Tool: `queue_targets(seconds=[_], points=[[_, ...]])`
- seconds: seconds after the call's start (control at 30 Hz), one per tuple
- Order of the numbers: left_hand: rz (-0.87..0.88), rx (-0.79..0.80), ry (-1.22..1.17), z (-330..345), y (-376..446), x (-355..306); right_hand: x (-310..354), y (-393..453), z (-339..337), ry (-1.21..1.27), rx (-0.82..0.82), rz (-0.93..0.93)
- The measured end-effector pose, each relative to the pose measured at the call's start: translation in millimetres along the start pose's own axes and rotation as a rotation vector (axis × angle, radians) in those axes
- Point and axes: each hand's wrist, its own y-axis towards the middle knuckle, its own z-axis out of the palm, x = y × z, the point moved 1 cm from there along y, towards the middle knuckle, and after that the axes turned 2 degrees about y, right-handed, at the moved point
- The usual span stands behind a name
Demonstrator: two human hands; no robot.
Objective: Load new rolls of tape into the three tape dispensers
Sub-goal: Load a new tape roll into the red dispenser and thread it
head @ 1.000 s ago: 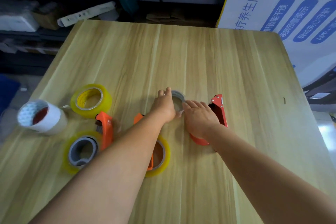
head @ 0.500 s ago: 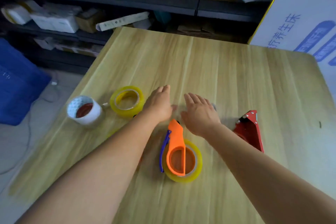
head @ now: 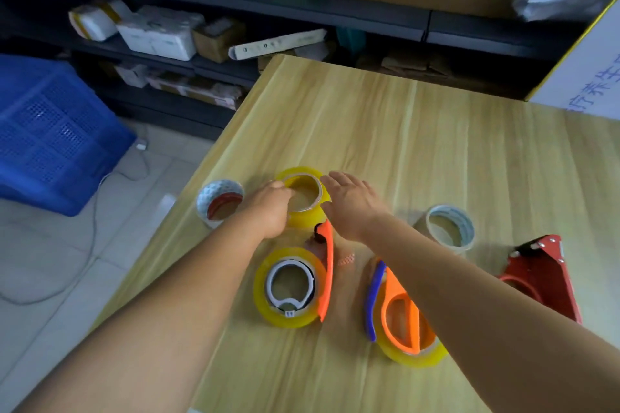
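Both hands are at a loose yellow tape roll [head: 303,194] lying flat near the left edge of the desk [head: 436,144]. The left hand [head: 271,208] has its fingers curled over the roll's near-left rim, with fingertips at or inside the core; whether the grip is fully closed cannot be told. The right hand [head: 352,203] is spread open, palm down, just beside the roll's right side, holding nothing. Judged by appearance, the roll is light, rigid through its cardboard core and smooth on the outer wrap, so it should slip if pinched across the film; the sounder hold is thumb inside the core against fingers on the outer face. Just nearer the person lie two orange dispensers, each already carrying yellow tape: one [head: 292,285] directly below the hands, the other, with a blue strip [head: 402,322], to its right under the right forearm. The red dispenser [head: 543,275] sits towards the right edge, well apart from the hands, and appears unloaded. An empty-looking pale core [head: 449,228] lies between the red dispenser and the right hand. A white roll with a red inner ring [head: 219,201] rests at the left edge, just beside the left wrist. In judgement, the yellow roll is intended for the red dispenser.
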Motion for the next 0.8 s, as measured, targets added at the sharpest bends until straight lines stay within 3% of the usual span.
queue_targets(seconds=[0.2,0.43,0.63,0.8], points=[[-0.091,-0.069,-0.250,12.3,12.4,15.4,11.1,25.5,11.4,-0.024,0.092,0.015],[0.094,-0.103,0.066,10.5,20.6,9.7,12.9,38.4,17.9,-0.023,0.157,0.055],[0.281,-0.254,0.116,-3.4,27.2,-5.8,6.6,41.1,5.3,0.025,-0.018,0.034],[0.258,-0.336,-0.232,-20.8,29.0,-17.0,-12.2,29.9,-9.4,0.144,-0.126,0.043]])
